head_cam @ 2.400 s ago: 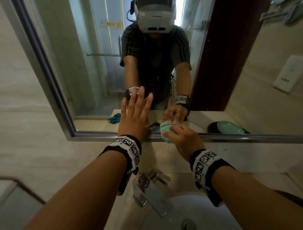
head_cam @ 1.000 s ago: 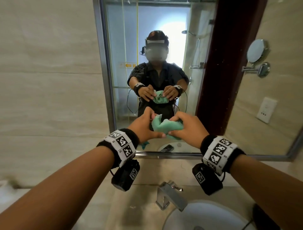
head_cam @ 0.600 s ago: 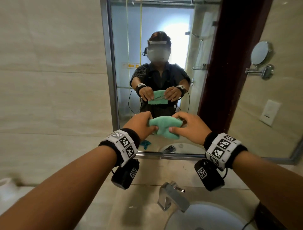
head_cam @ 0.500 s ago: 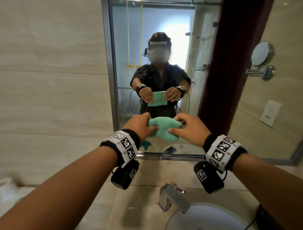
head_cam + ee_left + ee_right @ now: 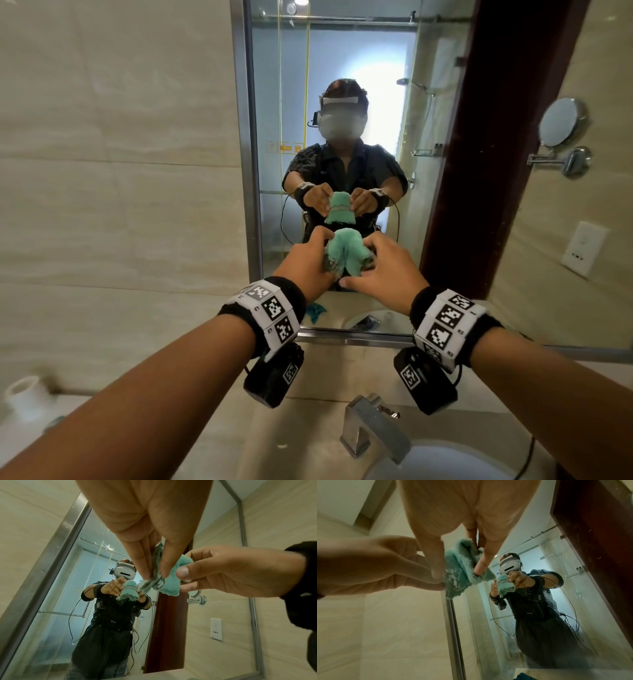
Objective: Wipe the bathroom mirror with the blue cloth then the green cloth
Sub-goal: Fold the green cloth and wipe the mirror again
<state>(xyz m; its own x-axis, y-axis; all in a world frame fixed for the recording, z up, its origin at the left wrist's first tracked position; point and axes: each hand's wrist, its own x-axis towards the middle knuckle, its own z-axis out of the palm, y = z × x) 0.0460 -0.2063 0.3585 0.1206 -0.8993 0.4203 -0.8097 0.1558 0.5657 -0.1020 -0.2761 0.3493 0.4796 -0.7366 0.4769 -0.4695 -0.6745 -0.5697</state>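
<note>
The green cloth is looking like soft, fuzzy terry with a stitched wavy edge. The mirror is showing glossy glass flecked with droplets, sitting in a brushed metal frame. The wall is looking like smooth matt stone tile, and the tap is gleaming as polished metal.
</note>
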